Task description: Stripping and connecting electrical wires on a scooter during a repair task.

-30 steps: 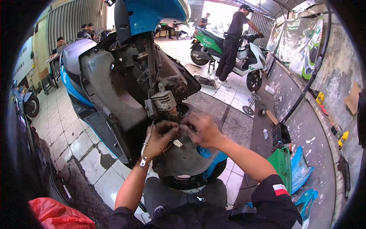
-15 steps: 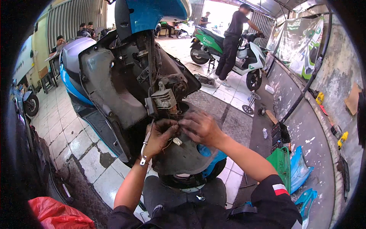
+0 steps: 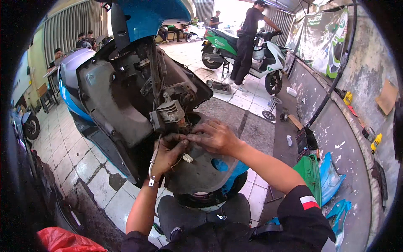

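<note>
Left hand (image 3: 168,154) and right hand (image 3: 217,137) pinch what seems a small piece (image 3: 187,139) above the fender (image 3: 197,178), beyond its near edge.

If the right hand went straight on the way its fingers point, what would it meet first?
Most likely the left hand: the right hand points leftward at it, their fingertips close together; whether they touch, I can't tell.

A small white block-shaped plastic connector (image 3: 187,158) is seen over the dark grey plastic front fender (image 3: 197,176); contact can't be told. A thin yellowish wire (image 3: 178,163) is curved off to its left; the pinched part is hidden by fingers. The blue-and-black scooter (image 3: 119,98) is stood upright, its dirty dark interior and grey finned metal block (image 3: 170,110) exposed.
</note>
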A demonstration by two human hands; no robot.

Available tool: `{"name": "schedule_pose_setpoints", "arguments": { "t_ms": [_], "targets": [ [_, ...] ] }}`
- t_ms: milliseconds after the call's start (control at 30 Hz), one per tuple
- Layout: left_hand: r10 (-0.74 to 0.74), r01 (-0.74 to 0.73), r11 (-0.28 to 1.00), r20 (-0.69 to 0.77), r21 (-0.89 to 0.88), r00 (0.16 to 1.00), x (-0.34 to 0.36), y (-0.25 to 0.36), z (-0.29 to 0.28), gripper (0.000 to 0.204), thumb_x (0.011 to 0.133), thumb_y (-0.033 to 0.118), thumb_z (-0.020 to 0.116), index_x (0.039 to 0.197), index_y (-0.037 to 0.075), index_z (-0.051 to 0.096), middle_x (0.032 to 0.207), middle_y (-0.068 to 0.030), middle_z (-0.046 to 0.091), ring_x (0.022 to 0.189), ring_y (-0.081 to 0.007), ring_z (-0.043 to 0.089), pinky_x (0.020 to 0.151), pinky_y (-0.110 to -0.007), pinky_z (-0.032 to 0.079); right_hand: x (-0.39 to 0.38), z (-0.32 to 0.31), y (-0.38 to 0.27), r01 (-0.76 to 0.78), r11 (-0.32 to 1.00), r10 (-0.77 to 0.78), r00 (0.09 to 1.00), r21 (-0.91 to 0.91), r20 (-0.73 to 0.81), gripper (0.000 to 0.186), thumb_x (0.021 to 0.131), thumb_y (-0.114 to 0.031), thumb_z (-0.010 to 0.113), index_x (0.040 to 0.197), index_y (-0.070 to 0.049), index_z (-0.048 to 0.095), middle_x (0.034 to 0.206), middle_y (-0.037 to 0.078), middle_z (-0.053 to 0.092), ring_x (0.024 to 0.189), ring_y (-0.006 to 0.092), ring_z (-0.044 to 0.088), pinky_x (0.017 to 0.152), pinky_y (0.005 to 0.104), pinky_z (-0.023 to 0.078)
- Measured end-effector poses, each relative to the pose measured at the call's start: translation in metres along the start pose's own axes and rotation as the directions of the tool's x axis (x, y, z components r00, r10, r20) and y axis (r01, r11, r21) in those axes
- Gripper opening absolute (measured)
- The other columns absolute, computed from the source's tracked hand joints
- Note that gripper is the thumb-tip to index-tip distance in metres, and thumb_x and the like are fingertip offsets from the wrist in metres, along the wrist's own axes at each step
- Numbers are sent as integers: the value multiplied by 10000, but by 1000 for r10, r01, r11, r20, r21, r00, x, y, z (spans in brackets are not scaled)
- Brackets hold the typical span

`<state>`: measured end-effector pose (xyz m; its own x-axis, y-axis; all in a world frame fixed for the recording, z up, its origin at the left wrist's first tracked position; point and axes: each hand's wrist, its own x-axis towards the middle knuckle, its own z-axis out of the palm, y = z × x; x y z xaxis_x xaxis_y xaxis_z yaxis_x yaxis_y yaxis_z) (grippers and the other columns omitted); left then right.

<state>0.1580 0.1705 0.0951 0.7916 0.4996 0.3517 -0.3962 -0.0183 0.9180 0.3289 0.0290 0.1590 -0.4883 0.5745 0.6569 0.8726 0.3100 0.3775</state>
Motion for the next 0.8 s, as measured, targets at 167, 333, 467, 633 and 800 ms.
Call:
{"name": "schedule_pose_setpoints", "arguments": {
  "t_ms": [167,333,467,633,800],
  "targets": [
    [10,-12,993,14,117,1000,-1,9,1,130,936,77,678,1018,-22,695,876,-46,699,790,-110,641,720,-263,520,-2,6,6,28,1000,-29,1000,10,7,453,692,-144,772,1137,-186,702,1028,21,644,894,229,629,771,389,534],
    [-3,2,997,9,79,1000,1,7,-2,129,931,72,682,1026,-15,698,878,-35,699,793,-109,639,728,-262,516,3,1,8,70,997,-69,997,-32,44,358,745,-170,740,1102,-178,703,1030,22,650,885,227,633,766,375,538],
    [-3,1,997,18,77,1000,7,4,-2,137,926,80,691,1025,-14,694,892,-40,701,806,-120,645,746,-272,522,3,-2,16,115,991,-114,993,-68,31,331,772,-181,713,1103,-172,704,1037,22,650,897,227,634,762,373,539],
    [-43,43,996,3,78,999,-1,15,0,129,943,86,671,1003,-28,686,911,-67,706,833,-129,651,767,-274,529,7,-1,4,-15,998,9,996,63,89,260,806,-168,704,1058,-105,688,972,72,646,874,253,632,755,389,530],
    [-4,2,993,24,116,1000,-8,12,-2,113,938,61,673,1009,-28,677,932,-66,708,854,-117,650,763,-272,532,4,8,-17,-431,755,420,897,494,140,225,856,-188,699,1028,-43,690,905,157,656,831,309,644,761,410,518]
  ]
}}
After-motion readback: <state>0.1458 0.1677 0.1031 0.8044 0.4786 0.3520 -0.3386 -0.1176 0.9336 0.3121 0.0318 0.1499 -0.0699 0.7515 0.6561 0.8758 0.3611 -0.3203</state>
